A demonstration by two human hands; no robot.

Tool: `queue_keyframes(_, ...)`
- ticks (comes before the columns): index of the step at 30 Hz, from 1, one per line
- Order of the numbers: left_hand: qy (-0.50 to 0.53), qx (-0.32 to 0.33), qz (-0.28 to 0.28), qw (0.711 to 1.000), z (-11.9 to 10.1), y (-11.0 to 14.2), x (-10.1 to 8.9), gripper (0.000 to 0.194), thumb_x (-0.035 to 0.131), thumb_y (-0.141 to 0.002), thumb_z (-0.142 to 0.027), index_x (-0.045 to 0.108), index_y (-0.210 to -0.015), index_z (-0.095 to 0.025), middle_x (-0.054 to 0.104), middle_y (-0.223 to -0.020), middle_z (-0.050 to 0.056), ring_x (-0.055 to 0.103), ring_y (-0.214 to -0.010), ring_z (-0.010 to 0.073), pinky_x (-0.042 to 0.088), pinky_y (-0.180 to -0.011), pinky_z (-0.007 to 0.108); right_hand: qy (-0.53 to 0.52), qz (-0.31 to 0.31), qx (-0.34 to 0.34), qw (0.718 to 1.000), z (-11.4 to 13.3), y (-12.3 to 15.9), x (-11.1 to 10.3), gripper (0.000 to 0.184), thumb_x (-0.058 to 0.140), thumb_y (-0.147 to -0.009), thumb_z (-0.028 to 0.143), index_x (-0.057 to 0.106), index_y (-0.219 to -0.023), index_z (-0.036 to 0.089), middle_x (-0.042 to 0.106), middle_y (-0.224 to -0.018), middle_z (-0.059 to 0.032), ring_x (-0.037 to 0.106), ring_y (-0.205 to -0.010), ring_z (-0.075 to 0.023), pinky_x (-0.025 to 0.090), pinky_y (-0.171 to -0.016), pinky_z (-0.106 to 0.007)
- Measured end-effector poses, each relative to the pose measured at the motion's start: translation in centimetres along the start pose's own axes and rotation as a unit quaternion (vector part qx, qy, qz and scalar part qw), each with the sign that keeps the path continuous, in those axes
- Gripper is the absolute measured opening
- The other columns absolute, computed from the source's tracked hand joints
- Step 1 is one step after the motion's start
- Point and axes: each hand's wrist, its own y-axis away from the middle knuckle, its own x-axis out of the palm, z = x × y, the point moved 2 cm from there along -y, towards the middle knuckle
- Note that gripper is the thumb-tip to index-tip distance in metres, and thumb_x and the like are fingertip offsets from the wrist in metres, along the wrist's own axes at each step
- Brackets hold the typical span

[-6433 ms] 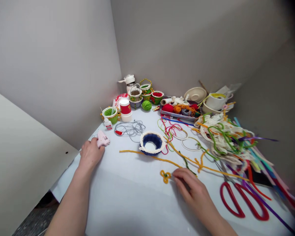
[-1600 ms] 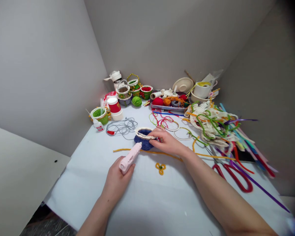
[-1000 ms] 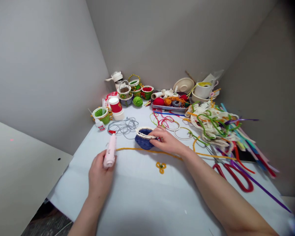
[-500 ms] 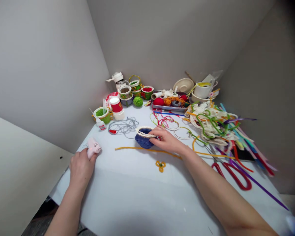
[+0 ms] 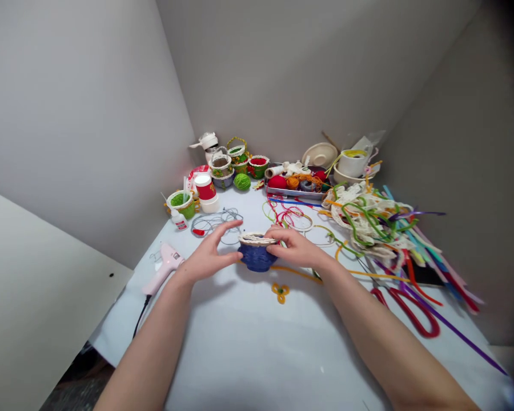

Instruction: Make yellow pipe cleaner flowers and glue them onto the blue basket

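Observation:
A small dark-blue basket (image 5: 258, 258) with a white braided rim is in the middle of the head view. My right hand (image 5: 293, 246) pinches its rim on the right side, thumb outside and fingers over the edge. My left hand (image 5: 212, 254) is at the basket's left side, thumb and fingers spread apart, the thumb tip close to the wall; whether it touches I cannot tell. Just in front of the basket lies a yellow flower (image 5: 280, 293) with a green centre. A yellow cord (image 5: 297, 271) runs behind the basket.
The pink glue gun (image 5: 165, 268) rests at the left, its cable trailing forward. Red-handled scissors (image 5: 415, 308) lie right, near a heap of lace and ribbons (image 5: 364, 217). Small baskets (image 5: 223, 165), a glue bottle (image 5: 179, 220) and a yarn tray (image 5: 300, 188) stand farther back.
My left hand has let go of the glue gun and moved right to the basket. The basket, still in my right hand, is now slightly lower and more upright.

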Motion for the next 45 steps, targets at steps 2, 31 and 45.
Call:
queue_keyframes(2, 0.068, 0.012, 0.035, 0.997, 0.7, -1.2, 0.6, 0.054, 0.066, -0.079, -0.024, 0.048, -0.129, -0.023, 0.051, -0.136, 0.010, 0.042, -0.131, 0.0255, 0.031, -0.111, 0.041, -0.012, 0.007, -0.003, 1.000, 0.2, 0.1, -0.2, 0.012, 0.053, -0.081, 0.019, 0.065, -0.081, 0.017, 0.063, -0.085, -0.0024, 0.058, -0.083, -0.0172, 0.045, -0.078, -0.028)
queue_keyframes(31, 0.079, -0.020, 0.124, 0.989, 0.6, -2.2, 1.2, 0.051, 0.070, -0.072, -0.021, 0.053, -0.120, -0.023, 0.060, -0.118, 0.005, 0.057, -0.107, 0.0223, 0.044, -0.093, 0.034, 0.027, -0.067, -0.017, 0.997, 0.6, 0.9, -0.6, 0.030, 0.056, -0.083, 0.017, 0.062, -0.111, 0.022, 0.053, -0.123, -0.0087, 0.049, -0.117, -0.0229, 0.040, -0.098, -0.039)
queue_keyframes(45, 0.062, -0.023, 0.103, 0.992, 0.7, -2.2, 1.6, 0.046, 0.068, -0.071, -0.022, 0.055, -0.116, -0.021, 0.063, -0.112, 0.004, 0.058, -0.104, 0.0230, 0.045, -0.092, 0.033, 0.152, -0.053, 0.199, 0.967, 0.7, 8.5, 4.7, 0.012, 0.059, -0.086, 0.020, 0.071, -0.083, 0.022, 0.065, -0.085, -0.0042, 0.058, -0.085, -0.0205, 0.041, -0.078, -0.032)
